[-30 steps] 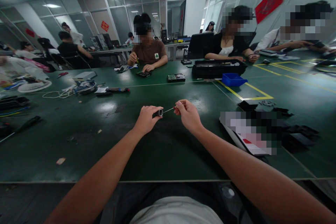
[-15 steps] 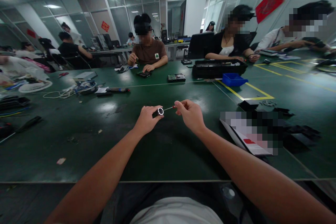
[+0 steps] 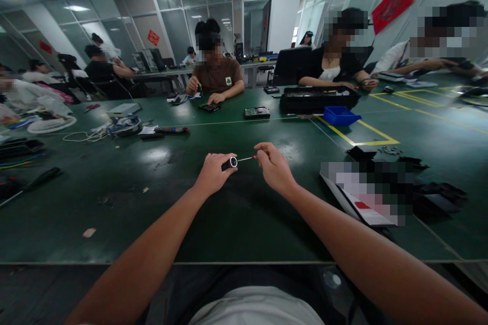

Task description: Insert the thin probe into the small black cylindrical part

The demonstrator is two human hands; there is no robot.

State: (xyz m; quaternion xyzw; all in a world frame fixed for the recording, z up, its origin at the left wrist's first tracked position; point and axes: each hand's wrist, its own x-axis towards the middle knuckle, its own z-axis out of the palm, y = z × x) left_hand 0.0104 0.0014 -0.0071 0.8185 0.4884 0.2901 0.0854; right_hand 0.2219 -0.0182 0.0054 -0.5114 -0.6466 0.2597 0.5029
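Note:
My left hand (image 3: 212, 174) is closed around a small black cylindrical part (image 3: 227, 164), whose round end with a bright white ring faces me. Its exact kind is too small to make out. Pinched in my right hand (image 3: 277, 168) is a thin screwdriver (image 3: 246, 159) with a red handle, mostly hidden by the fingers. The metal shaft points left and its tip meets the side of the black part, or lies very close to it. Both hands are held over the green tabletop (image 3: 244, 223).
At right lie a white box-like item (image 3: 343, 198), black pieces and a blue tray (image 3: 339, 116). A hard drive (image 3: 256, 112) and a long black housing (image 3: 318, 100) lie farther back. Tools and cables (image 3: 124, 126) are on the left. A co-worker (image 3: 219, 73) sits opposite.
The fingers of my right hand have shifted and turned slightly on the screwdriver handle. My left hand and the black part have stayed in place.

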